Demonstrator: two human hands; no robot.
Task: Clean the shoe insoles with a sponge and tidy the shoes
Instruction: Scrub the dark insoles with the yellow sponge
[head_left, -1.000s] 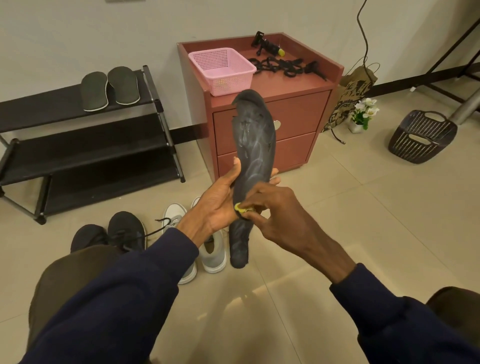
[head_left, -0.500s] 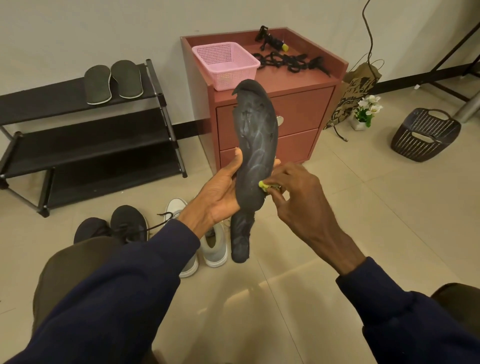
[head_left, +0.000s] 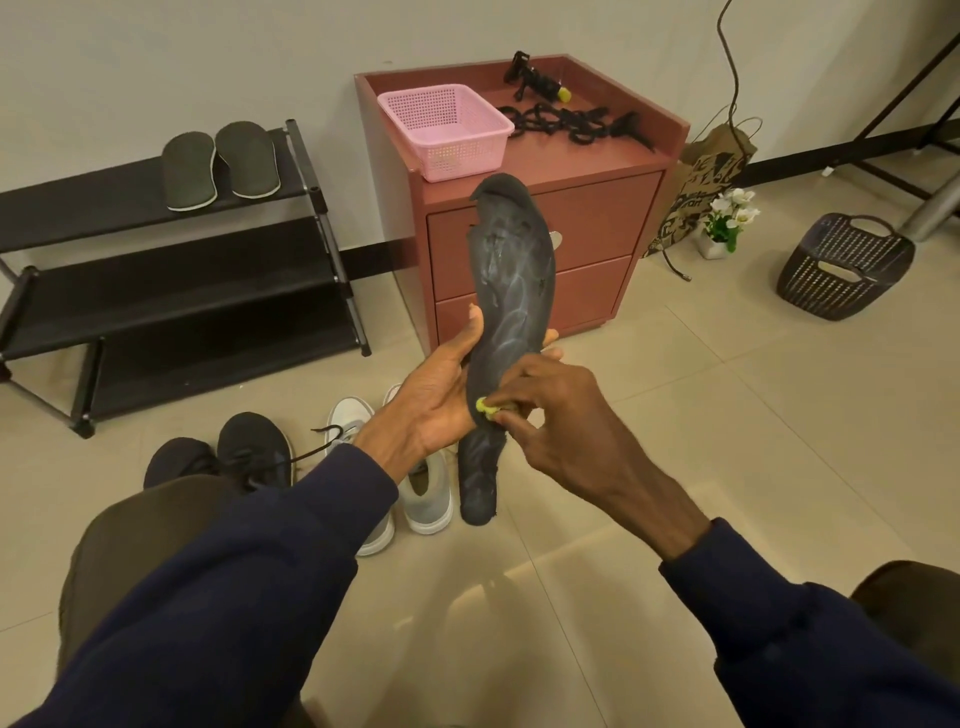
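Holding the dark insole upright at its middle, the left hand grips it while the right hand pinches a yellow sponge against it; light and floppy, it likely needs mid-length support.

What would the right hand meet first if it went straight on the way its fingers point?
The dark insole: the right hand pinches the yellow sponge against it, with the left hand probably just behind, though depth is unclear.
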